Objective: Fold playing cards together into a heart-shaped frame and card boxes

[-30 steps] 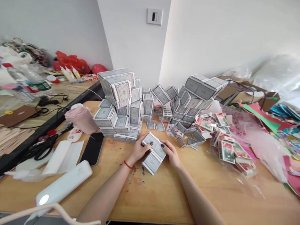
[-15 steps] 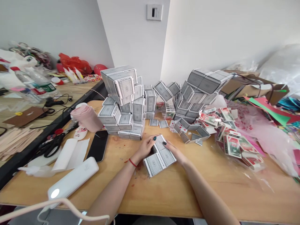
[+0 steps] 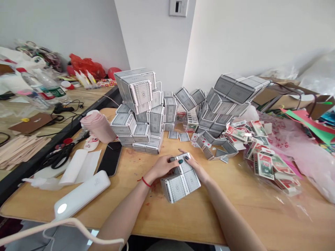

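Note:
A boxy block folded from grey-patterned playing cards (image 3: 179,188) is between my two hands, just above or on the wooden table; the exact contact is hidden. My left hand (image 3: 163,166) grips its far left part, thumb on top and fingers mostly behind it. On the far right side, my right hand (image 3: 195,166) holds the same block, a finger on its top face. Beyond it stand a tall stack of card boxes (image 3: 141,97) on the left and another stack (image 3: 230,90) on the right. An open ring of folded cards (image 3: 222,143) lies right of my hands.
On the left are a black phone (image 3: 111,158), a white power bank (image 3: 82,195), a paper roll (image 3: 74,167), black scissors (image 3: 61,157) and a pink cup (image 3: 98,125). Several card packs (image 3: 264,164) lie in plastic at the right. A cable (image 3: 78,223) crosses the lower left.
The card block has tilted, showing more of its near side. My left thumb has moved right across its top. The whole view has shifted slightly.

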Available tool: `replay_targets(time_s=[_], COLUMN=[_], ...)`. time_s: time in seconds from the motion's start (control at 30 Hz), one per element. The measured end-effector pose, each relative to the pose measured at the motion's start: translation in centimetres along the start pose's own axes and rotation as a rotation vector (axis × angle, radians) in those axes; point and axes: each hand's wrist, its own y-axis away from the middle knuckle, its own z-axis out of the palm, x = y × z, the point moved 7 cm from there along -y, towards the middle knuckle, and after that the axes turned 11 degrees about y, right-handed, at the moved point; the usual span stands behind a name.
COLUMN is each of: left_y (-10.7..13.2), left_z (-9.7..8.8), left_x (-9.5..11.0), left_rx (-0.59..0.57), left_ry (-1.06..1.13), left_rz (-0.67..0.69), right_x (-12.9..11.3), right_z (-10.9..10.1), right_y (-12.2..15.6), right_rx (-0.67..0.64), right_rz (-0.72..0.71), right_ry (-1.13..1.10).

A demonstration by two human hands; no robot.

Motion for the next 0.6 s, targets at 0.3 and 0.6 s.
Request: replay_targets(time_s=[0.3,0.6], left_y=[-0.2,1.0], left_z=[0.1,1.2], left_x=[-0.2,0.7], left_rx=[-0.003,-0.246], left_ry=[-0.115,-0.159], left_rz=[0.037,-0.04], right_x=[-0.2,0.1], right_z=[0.1,1.0], right_y=[0.0,0.4], right_rx=[0.019,-0.102], right_rz=[-0.016,-0.013], right_ry=[-0.012,0.007])
